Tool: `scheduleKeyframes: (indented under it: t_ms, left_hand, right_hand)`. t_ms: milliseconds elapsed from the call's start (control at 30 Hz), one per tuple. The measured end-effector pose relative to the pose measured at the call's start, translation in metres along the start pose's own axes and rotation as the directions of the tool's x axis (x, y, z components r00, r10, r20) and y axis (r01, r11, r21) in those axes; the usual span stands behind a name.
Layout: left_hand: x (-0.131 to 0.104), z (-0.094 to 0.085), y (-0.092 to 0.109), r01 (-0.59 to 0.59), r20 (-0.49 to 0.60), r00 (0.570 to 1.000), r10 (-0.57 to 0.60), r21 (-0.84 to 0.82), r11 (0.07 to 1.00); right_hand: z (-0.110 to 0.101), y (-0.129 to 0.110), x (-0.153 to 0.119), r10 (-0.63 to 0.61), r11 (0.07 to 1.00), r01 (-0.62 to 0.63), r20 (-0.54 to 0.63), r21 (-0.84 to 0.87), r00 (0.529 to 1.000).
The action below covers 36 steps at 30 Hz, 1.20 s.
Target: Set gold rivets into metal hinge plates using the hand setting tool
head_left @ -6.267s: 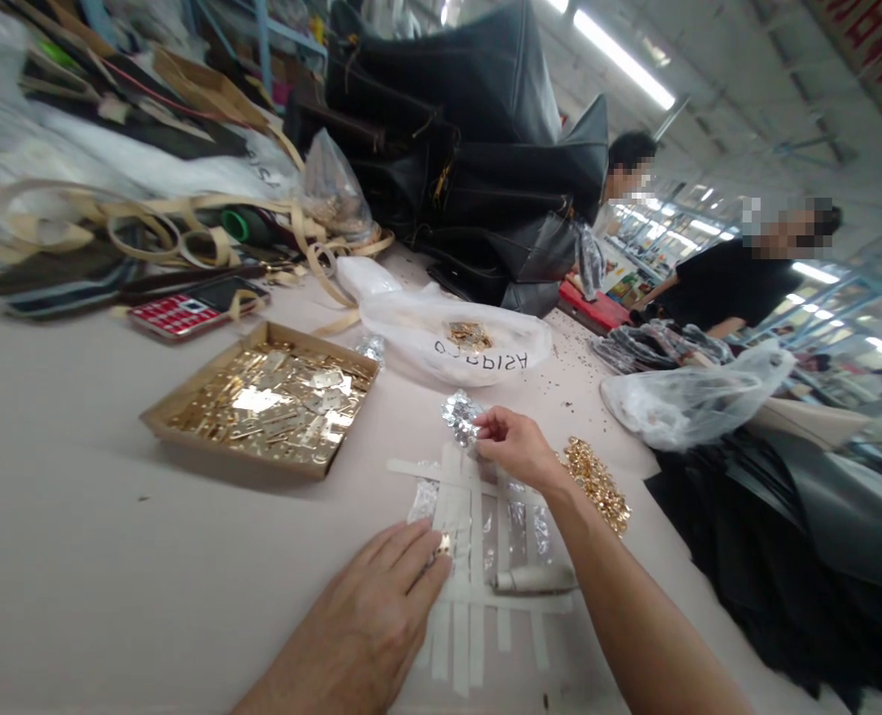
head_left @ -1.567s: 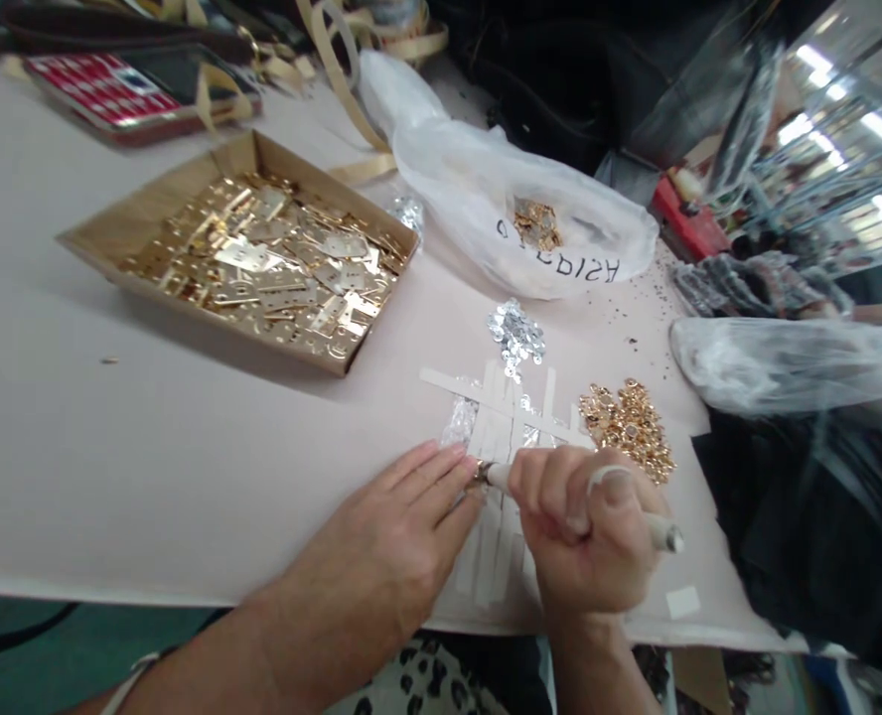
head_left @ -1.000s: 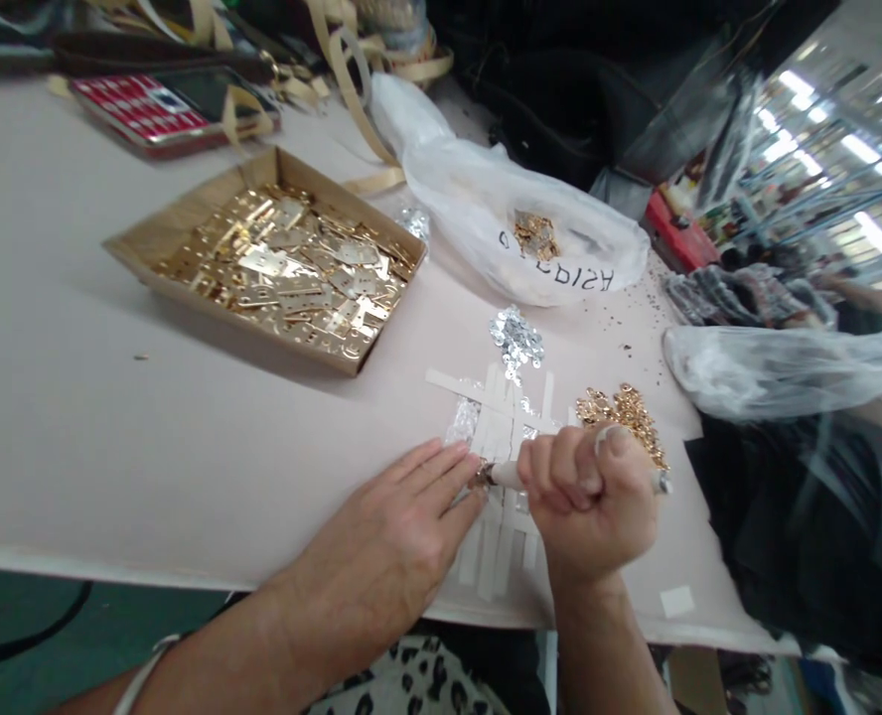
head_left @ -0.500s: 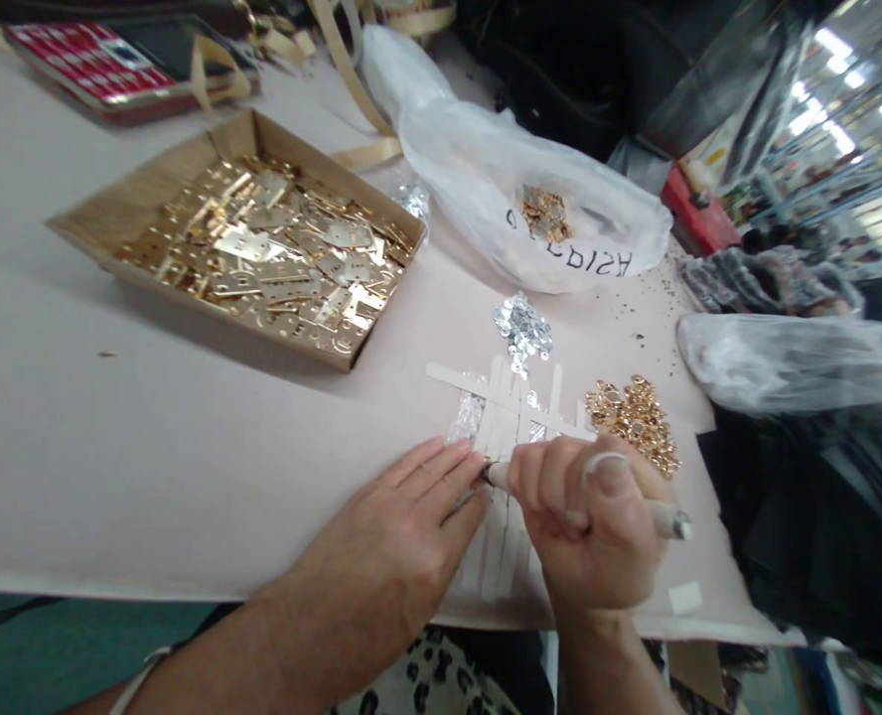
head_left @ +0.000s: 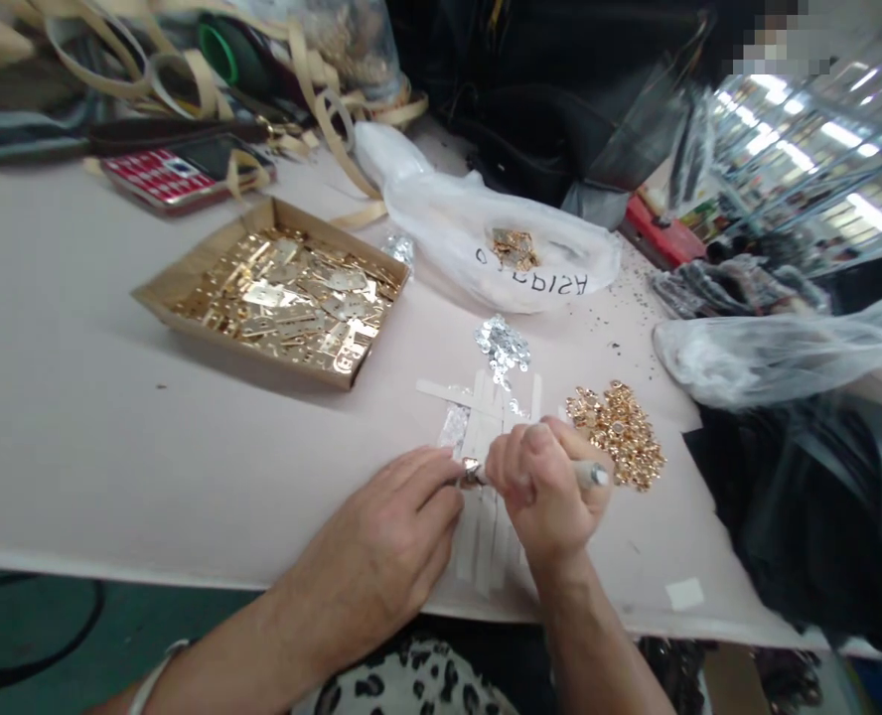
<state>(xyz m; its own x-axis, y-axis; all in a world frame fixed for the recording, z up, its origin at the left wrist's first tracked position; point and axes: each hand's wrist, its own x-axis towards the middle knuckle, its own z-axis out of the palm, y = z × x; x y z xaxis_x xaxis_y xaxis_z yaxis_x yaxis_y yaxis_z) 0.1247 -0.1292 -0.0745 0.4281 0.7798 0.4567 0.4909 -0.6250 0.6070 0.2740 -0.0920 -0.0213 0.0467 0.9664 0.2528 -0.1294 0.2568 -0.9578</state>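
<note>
My right hand (head_left: 549, 487) is closed in a fist around a pale pen-like tool (head_left: 591, 474), its tip pointing left. At that tip is a small gold metal piece (head_left: 471, 465). The fingertips of my left hand (head_left: 392, 536) press together at the piece's left side. Both hands rest over pale strips (head_left: 478, 541) stuck crosswise on the table. Just beyond them lies a pile of silver discs (head_left: 502, 346); gold fittings (head_left: 620, 432) are heaped to the right of my right hand.
An open cardboard box (head_left: 254, 367) of gold plates stands at the left. Behind is a white plastic bag (head_left: 441, 214) with dark lettering. A red calculator (head_left: 162, 179) lies at the back left. Dark material (head_left: 761, 497) and a clear bag (head_left: 746, 362) occupy the right.
The view has shifted, showing more of the table's back. My right fist has turned and the tool's rear end sits nearer to it. The gold piece at the tip shows more clearly.
</note>
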Motion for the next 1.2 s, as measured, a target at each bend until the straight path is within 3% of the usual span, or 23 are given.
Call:
scheduleKeyframes:
  t_ms: [100, 267, 367, 467, 600, 767, 900, 1033, 1200]
  left_hand:
    - [0.008, 0.000, -0.003, -0.070, 0.021, 0.997, 0.068, 0.085, 0.994]
    - [0.031, -0.001, -0.012, -0.160, 0.234, 0.965, 0.119, 0.167, 0.973]
    - [0.043, -0.003, -0.013, -0.209, 0.293, 0.945, 0.147, 0.192, 0.959]
    - [0.046, 0.001, -0.007, -0.221, 0.273, 0.951, 0.143, 0.279, 0.935]
    - [0.034, 0.009, 0.013, -0.163, 0.194, 0.976, 0.102, 0.329, 0.930]
    - [0.005, 0.009, 0.035, -0.034, 0.094, 0.995, 0.019, 0.166, 0.986]
    - [-0.003, 0.006, 0.030, -0.090, 0.093, 0.993, 0.077, 0.144, 0.985]
    - [-0.002, 0.006, 0.018, -0.165, 0.184, 0.975, 0.127, 0.211, 0.963]
    - [-0.005, 0.010, 0.015, -0.150, 0.186, 0.976, 0.110, 0.217, 0.965]
  right_hand:
    - [-0.008, 0.004, 0.004, 0.009, 0.994, -0.009, 0.006, 0.109, 1.000]
    - [-0.027, -0.016, -0.001, -0.053, 0.987, 0.064, -0.081, 0.146, 0.995]
    - [-0.035, -0.021, -0.011, -0.066, 0.987, 0.079, -0.097, 0.139, 0.993]
    - [-0.038, -0.021, -0.018, -0.086, 0.981, 0.108, -0.141, 0.160, 0.986]
    - [-0.037, -0.016, -0.017, -0.102, 0.963, 0.154, -0.231, 0.222, 0.968]
    - [-0.038, -0.004, -0.015, -0.052, 0.949, 0.138, -0.290, 0.284, 0.956]
    - [-0.045, 0.001, -0.014, 0.065, 0.909, 0.070, -0.305, 0.411, 0.950]
    - [-0.052, 0.006, -0.008, 0.190, 0.859, -0.006, -0.309, 0.512, 0.932]
    - [-0.055, 0.012, -0.008, 0.265, 0.826, -0.028, -0.342, 0.563, 0.902]
